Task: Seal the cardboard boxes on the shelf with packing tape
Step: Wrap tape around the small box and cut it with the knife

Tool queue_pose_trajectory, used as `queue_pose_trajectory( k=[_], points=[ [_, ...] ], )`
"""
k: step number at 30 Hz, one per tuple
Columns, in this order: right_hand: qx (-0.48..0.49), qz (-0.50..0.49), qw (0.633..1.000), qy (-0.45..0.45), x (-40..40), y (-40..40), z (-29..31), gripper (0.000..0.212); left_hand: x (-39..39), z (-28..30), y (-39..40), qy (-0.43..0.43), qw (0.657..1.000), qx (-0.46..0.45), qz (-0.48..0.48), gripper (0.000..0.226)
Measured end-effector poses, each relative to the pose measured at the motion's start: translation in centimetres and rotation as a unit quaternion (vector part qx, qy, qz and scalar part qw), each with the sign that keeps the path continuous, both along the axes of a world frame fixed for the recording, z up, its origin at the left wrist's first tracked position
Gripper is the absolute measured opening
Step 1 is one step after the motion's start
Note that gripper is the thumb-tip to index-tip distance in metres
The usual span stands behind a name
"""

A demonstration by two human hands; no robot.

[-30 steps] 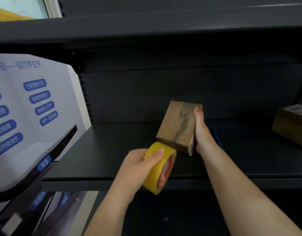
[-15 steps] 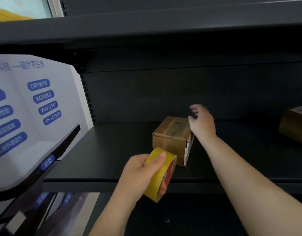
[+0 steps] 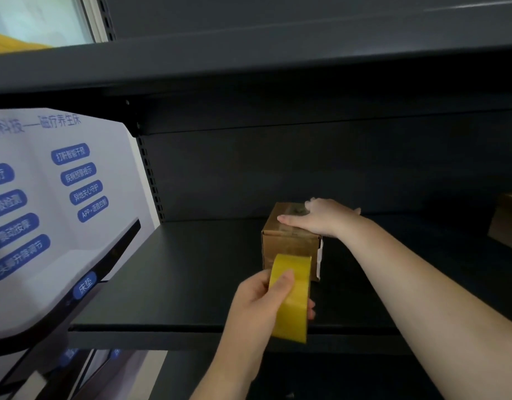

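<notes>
A small brown cardboard box (image 3: 286, 245) stands flat on the dark metal shelf (image 3: 177, 284), near its middle. My right hand (image 3: 321, 219) lies palm down on the box's top, fingers spread, pressing on it. My left hand (image 3: 266, 301) grips a roll of yellow packing tape (image 3: 292, 295) just in front of the box, the roll on edge with my thumb across its outer face. The roll hides the lower front of the box.
A second cardboard box (image 3: 507, 220) sits at the shelf's right end, partly cut off by the frame. A white display board with blue labels (image 3: 47, 212) stands left of the shelf. An upper shelf (image 3: 249, 67) overhangs close above.
The box went from being held tilted in my right hand to standing flat on the shelf. My right hand now rests on its top. The tape roll has turned edge-on towards the box.
</notes>
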State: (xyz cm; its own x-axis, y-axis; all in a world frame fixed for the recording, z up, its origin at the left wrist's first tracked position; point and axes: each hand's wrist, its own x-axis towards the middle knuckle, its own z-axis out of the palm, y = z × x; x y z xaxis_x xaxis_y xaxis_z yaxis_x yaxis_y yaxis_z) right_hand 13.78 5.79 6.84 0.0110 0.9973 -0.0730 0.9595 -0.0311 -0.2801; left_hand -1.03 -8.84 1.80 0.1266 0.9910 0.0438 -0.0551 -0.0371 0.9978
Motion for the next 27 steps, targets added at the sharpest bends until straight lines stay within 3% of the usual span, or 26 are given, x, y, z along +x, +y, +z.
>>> queue_pose_trajectory(
  k=[3,7,13,16,18,20,21,22,24,25,27],
  points=[
    [-0.001,0.019,1.000,-0.023,0.1,0.5,0.0,0.110,-0.9,0.1,1.7,0.078,0.996,0.025,0.035,0.056],
    [0.004,0.027,0.999,-0.016,0.1,0.7,-0.1,0.106,-1.6,0.8,3.9,0.124,0.988,0.037,-0.080,0.083],
    [0.004,0.051,0.999,0.015,0.8,1.2,-0.4,0.101,-0.7,1.6,5.5,0.152,0.971,0.051,-0.177,0.082],
    [0.011,0.054,0.998,0.030,0.7,1.5,-0.6,0.086,0.0,1.9,6.3,0.147,0.970,0.039,-0.191,0.083],
    [0.112,0.034,0.987,0.112,1.5,1.1,-0.8,0.069,0.3,1.8,6.6,0.123,0.975,0.017,-0.182,0.086],
    [0.268,-0.037,0.941,0.205,3.8,0.2,-1.1,0.055,0.4,1.3,6.7,0.098,0.980,0.004,-0.174,0.092],
    [0.294,-0.077,0.932,0.200,5.4,-0.5,-1.3,0.053,0.4,1.0,6.8,0.085,0.982,0.001,-0.171,0.093],
    [0.262,-0.117,0.945,0.157,7.0,-1.2,-1.5,0.056,0.3,0.8,7.0,0.070,0.983,-0.003,-0.168,0.092],
    [0.089,-0.172,0.980,0.055,9.3,-2.7,-2.5,0.063,0.3,0.6,7.1,0.045,0.986,-0.018,-0.162,0.090],
    [0.009,-0.180,0.983,0.028,9.8,-3.2,-3.1,0.062,0.4,0.6,7.2,0.040,0.986,-0.025,-0.163,0.090],
    [-0.050,-0.168,0.984,0.026,10.1,-3.5,-3.9,0.047,0.4,0.5,7.2,0.035,0.986,-0.032,-0.163,0.090]
  ],
)
